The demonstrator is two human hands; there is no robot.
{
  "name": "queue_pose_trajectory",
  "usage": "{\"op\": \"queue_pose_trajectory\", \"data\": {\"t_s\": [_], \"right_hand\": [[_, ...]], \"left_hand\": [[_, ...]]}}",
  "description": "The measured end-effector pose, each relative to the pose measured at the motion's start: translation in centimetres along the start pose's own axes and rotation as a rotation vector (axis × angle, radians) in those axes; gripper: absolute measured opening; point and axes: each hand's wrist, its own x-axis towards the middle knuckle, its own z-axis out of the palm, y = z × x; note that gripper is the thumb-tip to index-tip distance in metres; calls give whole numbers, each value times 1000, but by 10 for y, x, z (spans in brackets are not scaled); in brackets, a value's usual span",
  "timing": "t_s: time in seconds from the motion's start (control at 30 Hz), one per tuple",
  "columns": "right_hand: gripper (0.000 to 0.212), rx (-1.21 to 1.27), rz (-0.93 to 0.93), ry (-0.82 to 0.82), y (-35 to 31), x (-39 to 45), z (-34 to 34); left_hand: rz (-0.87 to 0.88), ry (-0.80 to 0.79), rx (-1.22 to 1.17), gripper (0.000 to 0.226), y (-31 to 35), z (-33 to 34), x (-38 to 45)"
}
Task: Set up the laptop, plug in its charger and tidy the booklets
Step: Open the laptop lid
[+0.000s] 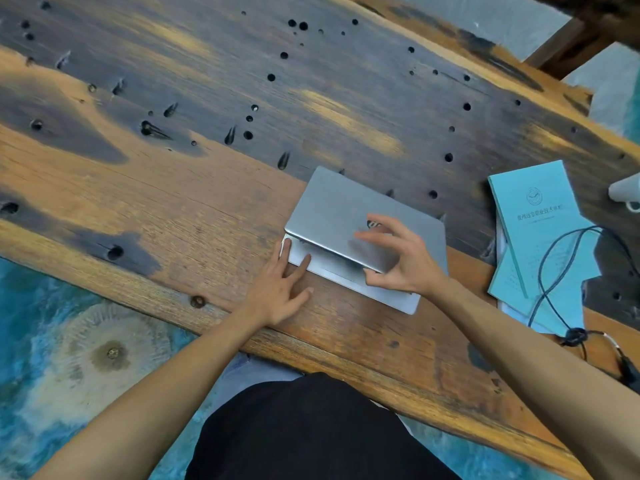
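A silver laptop (332, 209) lies on the wooden table (173, 209), its lid raised a little at the front edge. My right hand (398, 258) grips that lid edge, thumb under it and fingers on top. My left hand (284, 285) lies flat with straight fingers pressing the laptop's base at its left front corner. To the right lie several light-blue booklets (540, 244), loosely fanned. A black charger cable (550, 271) loops across them toward the table's front edge.
A white object (627, 188) pokes in at the right edge beyond the booklets. The tabletop is dark, worn wood with many holes. The floor (69, 341) below the front edge is blue and patterned. A wooden frame stands at the far right corner.
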Motion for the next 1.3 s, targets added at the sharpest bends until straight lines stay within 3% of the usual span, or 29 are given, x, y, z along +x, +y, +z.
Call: {"op": "queue_pose_trajectory", "data": {"t_s": [0.1,0.3,0.4,0.57,0.77,0.87,1.03,1.3], "right_hand": [[56,-36,7,109,-7,-3,-9],[33,-432,-43,373,-36,-29,3],[37,-583,153,531,-52,-33,19],[56,-671,435,629,-64,-10,27],[73,-614,527,771,-51,34,11],[82,-601,546,783,-43,53,-2],[50,-568,517,733,-26,80,-22],[60,-623,540,631,-5,107,-49]], "left_hand": [[28,-20,246,75,2,-3,-1],[69,-4,410,80,11,-12,-4],[204,-28,499,84,19,-16,3],[308,-127,627,83,40,-21,17],[323,-183,723,81,42,-32,20],[357,-166,683,88,27,-38,19],[384,-229,627,79,-1,-57,21],[458,-320,704,80,-11,-71,33]]}}
